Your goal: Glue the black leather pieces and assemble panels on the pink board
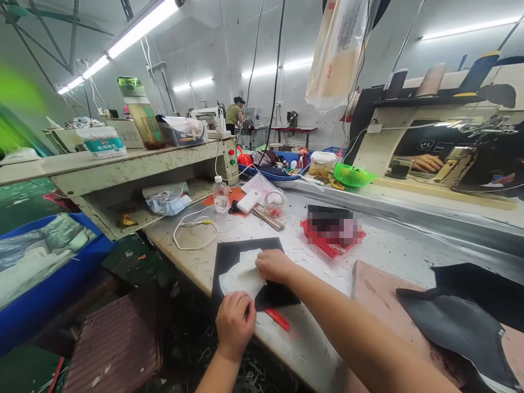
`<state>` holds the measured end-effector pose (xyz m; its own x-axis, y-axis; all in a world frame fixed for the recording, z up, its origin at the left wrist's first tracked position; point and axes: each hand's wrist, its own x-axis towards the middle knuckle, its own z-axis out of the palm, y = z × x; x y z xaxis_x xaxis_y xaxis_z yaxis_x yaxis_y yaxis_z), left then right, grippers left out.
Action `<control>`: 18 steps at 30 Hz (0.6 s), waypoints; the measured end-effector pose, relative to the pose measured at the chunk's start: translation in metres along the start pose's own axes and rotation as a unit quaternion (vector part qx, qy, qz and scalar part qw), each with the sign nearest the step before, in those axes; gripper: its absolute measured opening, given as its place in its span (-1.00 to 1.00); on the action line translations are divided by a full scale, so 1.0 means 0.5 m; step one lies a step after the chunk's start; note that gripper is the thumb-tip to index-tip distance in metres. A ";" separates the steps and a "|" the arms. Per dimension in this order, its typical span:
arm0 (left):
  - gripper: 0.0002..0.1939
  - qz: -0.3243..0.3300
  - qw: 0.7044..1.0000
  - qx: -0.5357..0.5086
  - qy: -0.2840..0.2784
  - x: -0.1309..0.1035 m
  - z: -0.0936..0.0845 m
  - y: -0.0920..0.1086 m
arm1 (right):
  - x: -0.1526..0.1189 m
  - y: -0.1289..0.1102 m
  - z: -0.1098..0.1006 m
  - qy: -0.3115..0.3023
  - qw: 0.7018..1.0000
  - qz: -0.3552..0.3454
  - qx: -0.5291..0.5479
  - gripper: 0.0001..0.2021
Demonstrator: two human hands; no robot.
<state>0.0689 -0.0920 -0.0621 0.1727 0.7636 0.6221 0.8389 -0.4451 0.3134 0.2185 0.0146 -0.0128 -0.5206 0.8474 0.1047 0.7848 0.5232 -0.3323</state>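
Note:
A black sheet (229, 252) lies at the front of the worktable, with a white, paper-like piece (243, 273) on top of it. My right hand (275, 266) is closed at the right edge of the white piece; whatever its fingers pinch is hidden behind them. At the near edge of both pieces, my left hand (235, 322) has its fingers curled in, and I cannot make out what is between them. A red, narrow tool (278, 320) sticks out from beneath the black sheet's near edge.
A red tray (327, 251) stands beyond my right forearm. Cut black pieces (454, 316) rest on a pinkish board (368, 278) at right. A bottle (221, 195), cable (194, 246) and clear jar (274, 203) stand farther back. A sewing machine (380, 136) is behind; a person (234, 115) works far off.

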 end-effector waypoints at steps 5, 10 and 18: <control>-0.78 0.020 0.998 -0.002 0.053 0.001 0.006 -0.003 | 0.023 0.071 -0.013 0.131 0.959 0.226 0.108 -0.85; -0.78 0.031 0.998 0.046 -0.004 0.006 -0.001 0.000 | -0.034 0.137 -0.079 0.282 0.878 0.341 0.183 -0.71; -0.85 -0.004 0.995 0.060 -0.075 0.127 -0.056 0.059 | -0.150 0.014 -0.114 0.252 0.890 0.260 0.277 -0.91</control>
<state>0.0904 -0.0698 0.0066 0.2338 0.8318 0.5034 0.8945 -0.3869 0.2238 0.2820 -0.0400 0.0306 0.1906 0.9682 0.1618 0.5167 0.0412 -0.8552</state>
